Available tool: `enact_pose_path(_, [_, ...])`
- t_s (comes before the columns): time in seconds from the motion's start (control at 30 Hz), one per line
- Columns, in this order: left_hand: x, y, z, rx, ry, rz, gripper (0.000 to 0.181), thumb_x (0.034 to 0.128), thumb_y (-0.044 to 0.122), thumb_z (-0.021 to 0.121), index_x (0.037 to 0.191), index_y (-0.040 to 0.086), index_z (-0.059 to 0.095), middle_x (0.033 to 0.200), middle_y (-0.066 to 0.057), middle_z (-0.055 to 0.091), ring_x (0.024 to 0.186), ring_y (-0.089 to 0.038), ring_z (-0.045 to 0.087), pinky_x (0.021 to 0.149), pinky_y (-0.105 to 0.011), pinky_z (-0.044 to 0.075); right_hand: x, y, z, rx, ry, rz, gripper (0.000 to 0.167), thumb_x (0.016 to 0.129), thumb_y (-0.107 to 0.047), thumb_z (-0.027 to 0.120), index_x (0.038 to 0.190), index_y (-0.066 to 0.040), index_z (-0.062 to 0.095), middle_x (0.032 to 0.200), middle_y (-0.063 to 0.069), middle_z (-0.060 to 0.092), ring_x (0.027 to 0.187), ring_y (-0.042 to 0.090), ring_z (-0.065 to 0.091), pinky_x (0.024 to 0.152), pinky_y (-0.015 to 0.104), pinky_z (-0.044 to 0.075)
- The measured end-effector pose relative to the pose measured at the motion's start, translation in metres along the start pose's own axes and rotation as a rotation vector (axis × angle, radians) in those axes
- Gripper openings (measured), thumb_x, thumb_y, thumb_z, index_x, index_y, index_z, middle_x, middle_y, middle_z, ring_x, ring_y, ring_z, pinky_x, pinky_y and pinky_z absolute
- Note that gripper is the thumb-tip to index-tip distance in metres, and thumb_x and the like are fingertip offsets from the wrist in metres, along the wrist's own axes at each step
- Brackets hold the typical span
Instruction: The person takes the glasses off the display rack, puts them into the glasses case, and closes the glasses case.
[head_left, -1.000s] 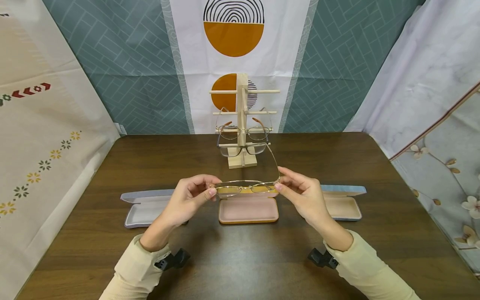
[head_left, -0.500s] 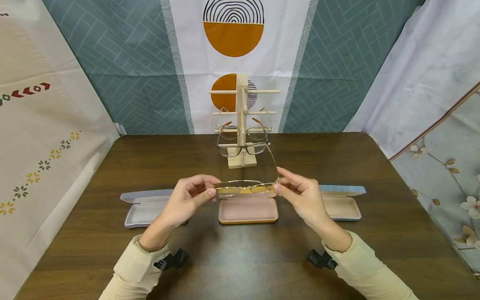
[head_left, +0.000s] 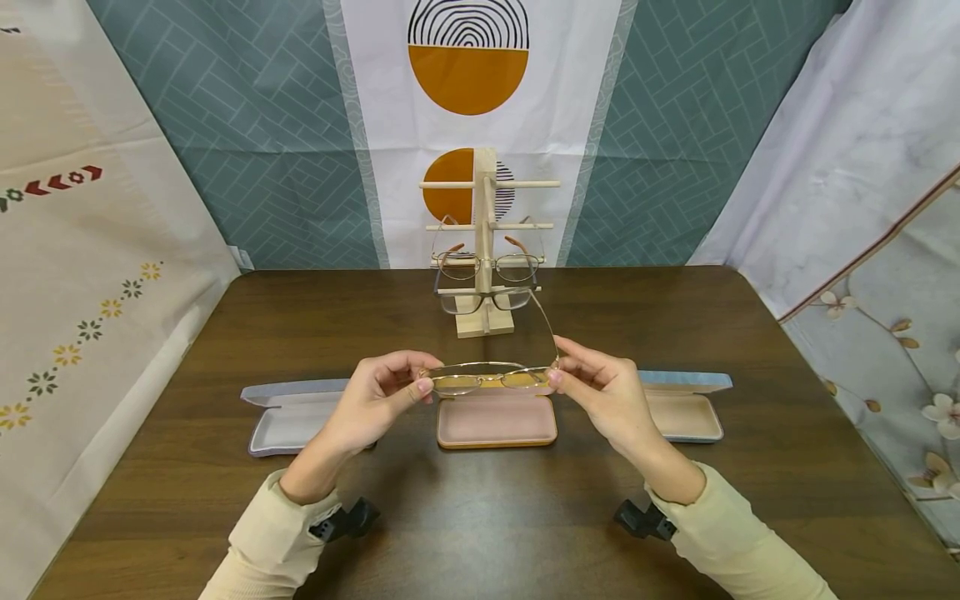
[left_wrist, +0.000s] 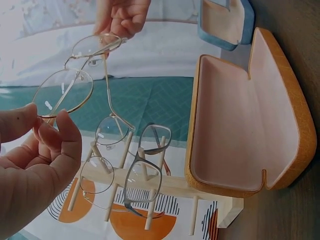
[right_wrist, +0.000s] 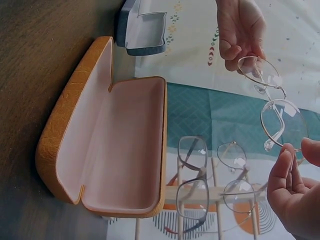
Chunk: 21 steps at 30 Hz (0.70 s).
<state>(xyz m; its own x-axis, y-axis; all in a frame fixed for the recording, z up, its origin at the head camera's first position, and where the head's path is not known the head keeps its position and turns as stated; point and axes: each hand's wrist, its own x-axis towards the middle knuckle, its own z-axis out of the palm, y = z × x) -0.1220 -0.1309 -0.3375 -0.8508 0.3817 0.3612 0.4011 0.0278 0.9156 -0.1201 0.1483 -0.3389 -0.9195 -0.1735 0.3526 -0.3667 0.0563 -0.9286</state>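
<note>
Thin gold-framed eyeglasses [head_left: 491, 377] are held up between both hands, above the lid side of an orange glasses case [head_left: 497, 423] with pink lining. My left hand [head_left: 375, 400] pinches their left end between thumb and fingers. At the other end, my right hand [head_left: 609, 393] pinches the frame near the hinge. One temple lies folded across behind the lenses; the other stretches out away from me, towards the stand. In the left wrist view, the lenses [left_wrist: 64, 93] hang clear of the case, which stands with its lid up.
Behind the hands rises a wooden display stand [head_left: 484, 200] bearing gold-rimmed glasses [head_left: 517, 279] and dark-framed glasses [head_left: 486, 297]. A grey-blue case [head_left: 281, 425] lies open at the left, partly behind the left hand. Another blue case [head_left: 686, 415] lies open at the right.
</note>
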Motion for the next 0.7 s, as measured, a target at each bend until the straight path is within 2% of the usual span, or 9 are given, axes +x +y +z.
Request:
enact_pose_path(0.23, [0.0005,-0.0007,0.001,-0.009,0.002,0.001,0.018,0.0832,-0.012,0.056,0.101,-0.013,0.058,0.069,-0.005,0.053,0.065,-0.012,0.059,0.059,-0.025,0.051,0.0012,0.0017,-0.0009,0.047,-0.011,-0.006,0.041,0.08,0.011,0.061,0.12,0.013,0.051,0.081,-0.007,0.067,0.066,0.008,0.06,0.059,0.019,0.049])
enact_pose_path(0.53, [0.0006,-0.002,0.0011,0.002,0.007,0.005,0.017,0.0834,-0.011,0.055,0.101,-0.012,0.058,0.068,-0.005,0.052,0.064,-0.018,0.059,0.056,-0.024,0.048,0.0018,0.004,-0.0022,0.096,-0.034,-0.035,0.044,0.08,0.011,0.06,0.116,-0.015,0.06,0.082,-0.006,0.067,0.067,0.008,0.06,0.061,0.02,0.05])
enact_pose_path(0.63, [0.0007,-0.002,0.0011,0.003,0.008,0.005,0.017,0.0834,-0.011,0.055,0.101,-0.012,0.058,0.069,-0.005,0.053,0.064,-0.017,0.059,0.055,-0.023,0.048,0.002,0.0041,-0.0024,0.098,-0.04,-0.035,0.045,0.08,0.011,0.06,0.115,-0.018,0.06,0.082,-0.006,0.067,0.067,0.008,0.06,0.062,0.02,0.051])
enact_pose_path(0.7, [0.0008,-0.0019,0.0011,0.005,0.007,0.004,0.017,0.0834,-0.011,0.055,0.101,-0.012,0.058,0.069,-0.005,0.053,0.064,-0.016,0.059,0.055,-0.023,0.048,0.002,0.0041,-0.0025,0.094,-0.043,-0.031,0.044,0.081,0.011,0.061,0.115,-0.016,0.06,0.082,-0.006,0.067,0.067,0.009,0.06,0.062,0.02,0.051])
